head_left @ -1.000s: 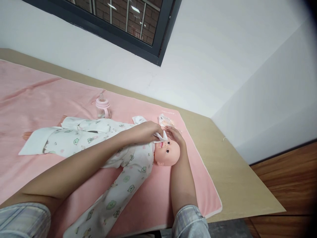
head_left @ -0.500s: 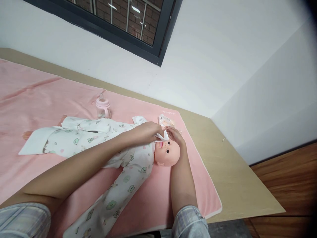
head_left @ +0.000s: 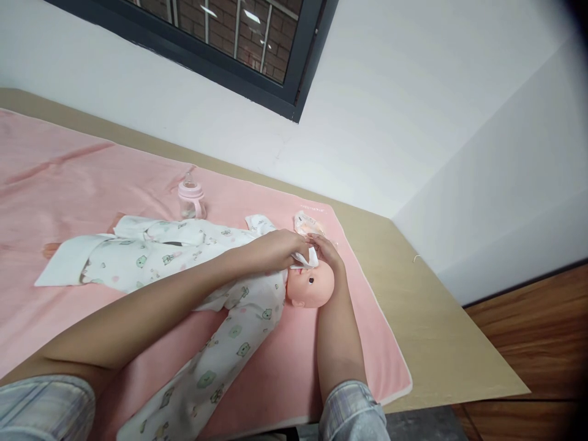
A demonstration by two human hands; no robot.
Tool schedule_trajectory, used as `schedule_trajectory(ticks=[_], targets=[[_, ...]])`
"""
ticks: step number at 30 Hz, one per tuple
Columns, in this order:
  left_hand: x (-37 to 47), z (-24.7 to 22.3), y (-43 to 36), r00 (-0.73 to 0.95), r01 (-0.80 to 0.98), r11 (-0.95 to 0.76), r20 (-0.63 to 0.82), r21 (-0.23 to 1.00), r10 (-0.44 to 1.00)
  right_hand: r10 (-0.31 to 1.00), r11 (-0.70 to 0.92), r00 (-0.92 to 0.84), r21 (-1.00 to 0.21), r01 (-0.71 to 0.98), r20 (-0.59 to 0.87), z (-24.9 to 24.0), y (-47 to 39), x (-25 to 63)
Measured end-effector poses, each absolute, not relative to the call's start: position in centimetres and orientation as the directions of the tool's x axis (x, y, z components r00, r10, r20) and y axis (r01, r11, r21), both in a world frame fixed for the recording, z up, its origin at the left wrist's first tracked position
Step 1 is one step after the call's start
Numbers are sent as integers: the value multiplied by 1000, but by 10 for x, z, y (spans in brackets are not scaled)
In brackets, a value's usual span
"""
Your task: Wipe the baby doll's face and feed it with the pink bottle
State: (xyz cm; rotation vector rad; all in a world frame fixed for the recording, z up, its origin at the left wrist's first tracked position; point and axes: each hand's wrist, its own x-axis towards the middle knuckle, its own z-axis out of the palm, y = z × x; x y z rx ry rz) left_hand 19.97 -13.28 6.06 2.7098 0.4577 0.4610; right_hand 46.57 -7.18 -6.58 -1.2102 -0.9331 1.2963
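Observation:
A baby doll [head_left: 316, 289] in white patterned clothes [head_left: 243, 312] lies on its back on a pink blanket [head_left: 271, 361], head to the right. My left hand [head_left: 282, 248] is closed on a white tissue [head_left: 307, 260], which rests on the doll's face and covers one eye and part of the mouth. At the far side of the doll's head, my right hand [head_left: 325, 250] lies against it with its fingers apart, their tips close to my left hand. A crumpled clear wrapper [head_left: 307, 223] sits just beyond both hands.
A pink-capped baby bottle [head_left: 192, 199] stands on the blanket beyond the doll's legs. The tan table [head_left: 441, 343] shows along the right and back edges. Behind it are a white wall and a dark-framed window [head_left: 294, 92].
My left hand has moved slightly right and toward me with the tissue, which now covers one of the doll's eyes. My right hand is nearly unmoved.

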Motion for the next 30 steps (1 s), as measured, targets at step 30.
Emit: schedule_trajectory(ticks=[30], targets=[[168, 65, -98, 678, 392, -797, 441, 459, 588, 970, 126, -223, -983, 136, 94, 36, -126, 447]])
